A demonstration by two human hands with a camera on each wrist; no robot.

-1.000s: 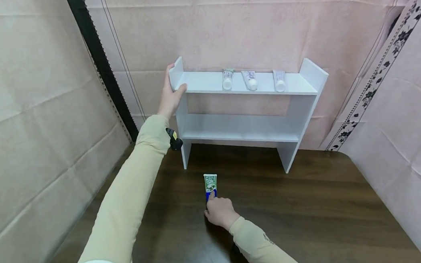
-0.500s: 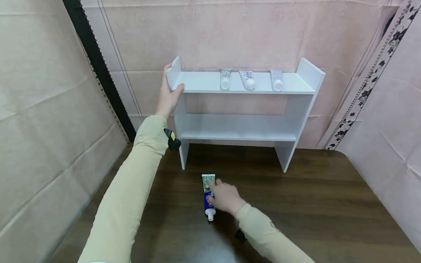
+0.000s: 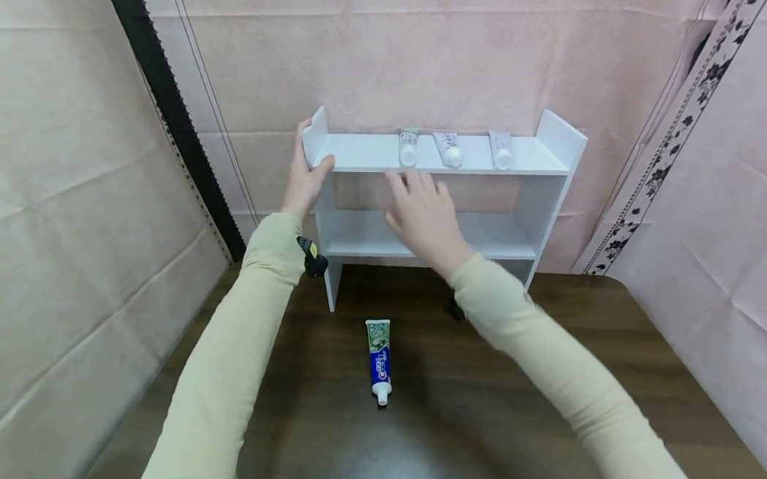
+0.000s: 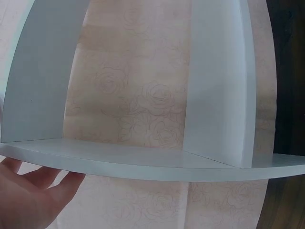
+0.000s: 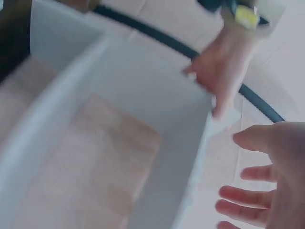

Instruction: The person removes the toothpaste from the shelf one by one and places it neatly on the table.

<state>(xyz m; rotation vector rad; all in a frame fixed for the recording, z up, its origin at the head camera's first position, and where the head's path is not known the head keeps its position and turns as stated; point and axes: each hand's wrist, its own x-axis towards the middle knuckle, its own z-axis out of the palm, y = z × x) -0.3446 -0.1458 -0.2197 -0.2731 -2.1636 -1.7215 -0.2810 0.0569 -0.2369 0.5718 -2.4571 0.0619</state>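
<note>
My left hand (image 3: 304, 177) grips the upper left side panel of a white two-tier shelf (image 3: 433, 245), thumb at the front edge. In the left wrist view, its fingers (image 4: 66, 186) meet the panel's edge. Before the shelf's middle, my right hand (image 3: 430, 220) is raised with fingers spread and nothing in it. On the top tier lie three pale tubes with white caps: a left tube (image 3: 408, 147), a middle tube (image 3: 448, 148) and a right tube (image 3: 500, 149). A blue and green toothpaste tube (image 3: 380, 360) lies on the table, cap toward me.
The dark wooden table (image 3: 329, 433) extends under and before the shelf. Pale patterned cloth (image 3: 444, 52) hangs behind it, and more cloth (image 3: 76, 178) stands at both sides. A black strip (image 3: 175, 128) runs down the left corner.
My right hand has left the toothpaste tube on the table and risen forward to the front of the shelf. The left hand keeps its grip on the side panel.
</note>
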